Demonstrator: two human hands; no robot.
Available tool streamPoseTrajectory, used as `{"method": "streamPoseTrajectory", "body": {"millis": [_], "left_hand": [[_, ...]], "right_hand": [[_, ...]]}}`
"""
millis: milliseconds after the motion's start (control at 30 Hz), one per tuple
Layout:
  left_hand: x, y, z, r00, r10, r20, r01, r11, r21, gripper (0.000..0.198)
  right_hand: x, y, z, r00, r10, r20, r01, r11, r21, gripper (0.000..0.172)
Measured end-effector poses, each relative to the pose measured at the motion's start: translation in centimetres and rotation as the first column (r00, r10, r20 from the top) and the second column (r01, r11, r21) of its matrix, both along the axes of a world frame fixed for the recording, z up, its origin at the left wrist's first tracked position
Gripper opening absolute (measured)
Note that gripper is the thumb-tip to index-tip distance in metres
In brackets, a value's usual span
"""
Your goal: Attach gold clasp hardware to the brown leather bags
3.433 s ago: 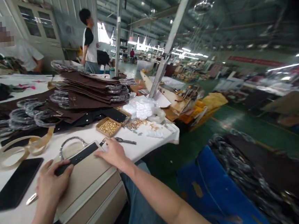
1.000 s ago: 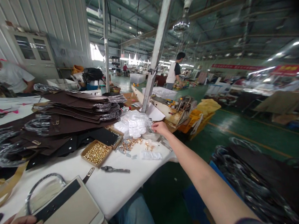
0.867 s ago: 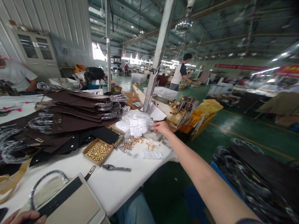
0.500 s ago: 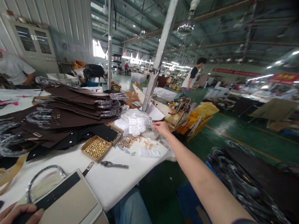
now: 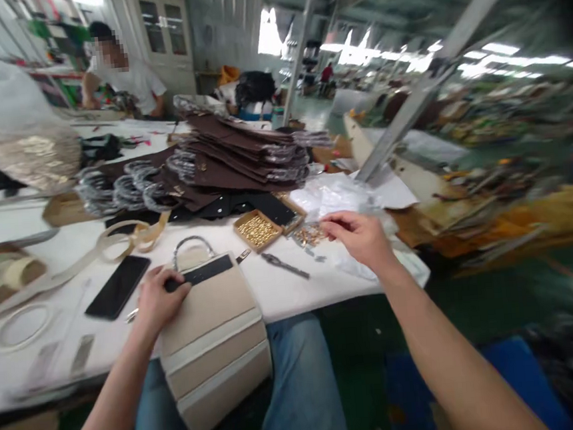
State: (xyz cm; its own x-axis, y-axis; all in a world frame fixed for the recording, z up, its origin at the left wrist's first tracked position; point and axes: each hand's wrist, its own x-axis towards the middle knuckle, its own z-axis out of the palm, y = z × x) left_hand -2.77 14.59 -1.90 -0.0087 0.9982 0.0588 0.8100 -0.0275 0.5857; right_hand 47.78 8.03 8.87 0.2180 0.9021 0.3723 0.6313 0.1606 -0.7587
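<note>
My left hand (image 5: 162,294) grips the upper left edge of a beige bag panel (image 5: 211,329) with a black strip and a wrapped handle, which rests over my lap and the table edge. My right hand (image 5: 353,232) is closed in a pinch above small copper-coloured pieces (image 5: 313,234); anything between its fingertips is too small to make out. Left of them sits a cardboard box of gold studs (image 5: 256,229). A dark slim tool (image 5: 285,266) and a small buckle tab (image 5: 243,255) lie on the white table.
Brown bag pieces (image 5: 231,153) are stacked behind. At the left are a black phone (image 5: 117,287), tape rolls (image 5: 19,273) and a clear bag of metal parts (image 5: 35,156). A metal post (image 5: 403,118) rises at the right. A person (image 5: 129,88) sits across the table.
The view has swung left. My right hand has moved from the clear plastic bag to above the small copper-coloured pieces. My left hand stays on the beige panel.
</note>
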Motion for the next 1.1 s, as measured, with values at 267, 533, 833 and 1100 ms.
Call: {"method": "streamPoseTrajectory", "body": {"millis": [267,533,833,1100], "left_hand": [[0.0,-0.8,0.6,0.996,0.04,0.076,-0.033,0.995,-0.091,0.017],[-0.1,-1.1,0.0,0.992,0.069,0.107,-0.059,0.994,-0.094,0.018],[-0.4,-1.2,-0.6,0.988,0.081,0.133,-0.073,0.995,-0.066,0.017],[-0.6,-1.4,-0.6,0.988,0.096,0.119,-0.091,0.995,-0.049,0.015]], "right_hand": [[-23.1,6.2,-3.9,0.796,0.575,-0.188,-0.605,0.756,-0.249,0.023],[-27.7,10.9,-8.0,0.7,0.704,0.12,-0.629,0.687,-0.363,0.015],[-29.5,9.8,-7.8,0.686,0.624,0.374,-0.503,0.778,-0.375,0.019],[-29.7,7.9,-8.4,0.719,0.563,0.407,-0.494,0.826,-0.271,0.016]]}}
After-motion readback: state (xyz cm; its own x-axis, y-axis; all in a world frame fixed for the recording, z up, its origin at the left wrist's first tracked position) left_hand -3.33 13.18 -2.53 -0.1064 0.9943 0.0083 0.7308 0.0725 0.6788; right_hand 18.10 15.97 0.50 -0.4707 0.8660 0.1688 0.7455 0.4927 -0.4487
